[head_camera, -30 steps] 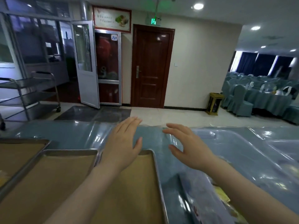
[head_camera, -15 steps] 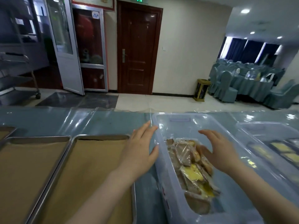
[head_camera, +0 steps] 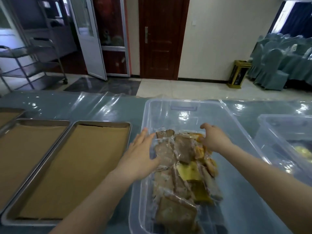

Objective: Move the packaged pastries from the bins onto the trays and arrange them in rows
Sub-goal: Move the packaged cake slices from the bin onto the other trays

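A clear plastic bin (head_camera: 184, 103) stands on the table in front of me, holding a pile of packaged pastries (head_camera: 182, 159) in brown and yellow wrappers. My left hand (head_camera: 141, 154) reaches over the bin's left rim with its fingers straight, its fingertips at the left side of the pile. My right hand (head_camera: 215, 141) is inside the bin, fingers bent down onto the far end of the pile, thumb spread apart; nothing is lifted. Left of the bin lies a metal tray (head_camera: 101, 123) lined with brown paper, with no pastries on it.
Two more paper-lined trays (head_camera: 33, 121) lie further left. A second clear bin (head_camera: 285, 118) with yellow packages stands at the right. The table has a glossy plastic cover (head_camera: 84, 105). Beyond it are a metal trolley (head_camera: 33, 65), a wooden door and covered chairs.
The view has tilted down and shifted right, bringing the bin into full view. Both hands have moved from above the table into the bin, down onto the pastry pile.
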